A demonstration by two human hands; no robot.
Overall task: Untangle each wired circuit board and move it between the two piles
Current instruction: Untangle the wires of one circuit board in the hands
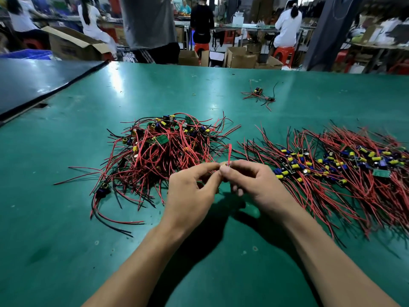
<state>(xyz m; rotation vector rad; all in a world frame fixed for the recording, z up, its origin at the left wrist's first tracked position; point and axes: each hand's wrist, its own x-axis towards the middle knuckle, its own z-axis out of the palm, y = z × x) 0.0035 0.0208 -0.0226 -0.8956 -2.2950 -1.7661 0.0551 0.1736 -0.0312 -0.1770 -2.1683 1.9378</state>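
Observation:
A tangled pile (164, 149) of small circuit boards with red and black wires lies left of centre on the green table (66, 240). A second pile (345, 171), with its wires combed out side by side, spreads along the right. Between them, my left hand (190, 193) and my right hand (254, 182) meet fingertip to fingertip and pinch one wired board (226, 166), mostly hidden by the fingers. Its red wire (229, 152) sticks up above the fingers. Both hands hover just above the table.
Two loose wired boards (259, 95) lie further back on the table, with a small rubber band (194, 94) to their left. A dark panel (39, 83) covers the far left corner. Beyond the table's far edge a person (150, 29) stands among cardboard boxes.

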